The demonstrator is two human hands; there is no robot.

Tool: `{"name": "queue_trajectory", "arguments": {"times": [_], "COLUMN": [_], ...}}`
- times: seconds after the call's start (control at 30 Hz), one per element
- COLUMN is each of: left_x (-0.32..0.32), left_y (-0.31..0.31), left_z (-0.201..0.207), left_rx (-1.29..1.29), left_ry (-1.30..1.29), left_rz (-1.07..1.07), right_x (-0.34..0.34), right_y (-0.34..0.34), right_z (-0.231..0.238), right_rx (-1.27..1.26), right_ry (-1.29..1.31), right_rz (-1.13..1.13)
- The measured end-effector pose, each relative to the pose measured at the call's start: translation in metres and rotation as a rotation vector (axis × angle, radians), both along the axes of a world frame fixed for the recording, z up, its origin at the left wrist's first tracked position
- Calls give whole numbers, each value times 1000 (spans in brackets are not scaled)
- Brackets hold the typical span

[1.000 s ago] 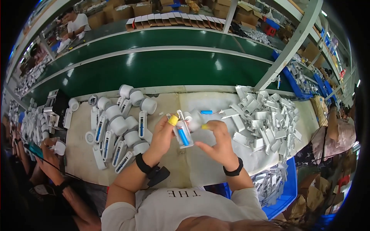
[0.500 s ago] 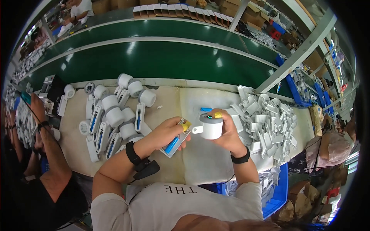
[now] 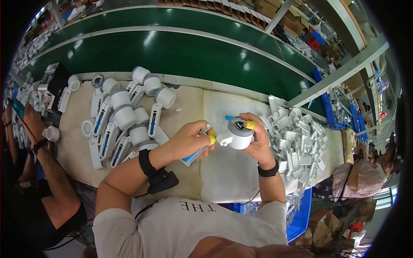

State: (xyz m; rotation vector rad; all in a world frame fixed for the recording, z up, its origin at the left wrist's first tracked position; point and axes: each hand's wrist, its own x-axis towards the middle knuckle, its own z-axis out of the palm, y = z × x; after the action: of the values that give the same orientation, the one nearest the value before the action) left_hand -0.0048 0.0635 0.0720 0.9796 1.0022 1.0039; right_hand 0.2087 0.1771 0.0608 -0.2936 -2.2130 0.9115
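At the far left, a co-worker's hand (image 3: 33, 124) is near a black boxy machine (image 3: 52, 84). Next comes a bunch of white gadgets (image 3: 124, 118) with round heads and long handles, lying close together on the tabletop (image 3: 223, 182).

In the middle, the left hand (image 3: 189, 139) is curled closed around a white handle shell (image 3: 199, 152) with a blue battery (image 3: 188, 160) in it. The shell looks light, stiff and a bit slick, so its long sides seem the best place to hold, with no hard push on the battery.

Just to the right, the right hand (image 3: 259, 144) is bent around a round white head (image 3: 241, 141) held up over the tabletop, its thumb in a yellow finger cover (image 3: 249, 125) at the gray rim. The head looks hard and smooth, maybe heavier than the shell. Hold it by the fat round wall — the small parts inside the open top and the thin side stub (image 3: 224, 139) could break. The stub is near the left fingertips; I can't tell if they touch.

Further right lies a big heap of white plastic shells (image 3: 297, 144), with a blue bin (image 3: 302, 219) below.
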Motion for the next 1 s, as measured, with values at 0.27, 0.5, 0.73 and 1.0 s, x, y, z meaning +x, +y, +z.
{"name": "queue_trajectory", "arguments": {"times": [0.27,0.5,0.73,1.0], "left_x": [-1,8,16,18], "left_y": [1,0,-19,-24], "left_z": [-6,-2,-17,-29], "left_rx": [74,388,326,-60], "left_ry": [171,676,711,316], "left_rz": [-17,-29,-100,-197], "right_x": [-1,-1,-1,23], "right_y": [-9,-17,-27,-50], "right_z": [26,66,32,-21], "right_rx": [54,-75,-217,-409], "right_ry": [-167,-308,-455,-210], "right_rz": [-44,-17,-11,-147]}}
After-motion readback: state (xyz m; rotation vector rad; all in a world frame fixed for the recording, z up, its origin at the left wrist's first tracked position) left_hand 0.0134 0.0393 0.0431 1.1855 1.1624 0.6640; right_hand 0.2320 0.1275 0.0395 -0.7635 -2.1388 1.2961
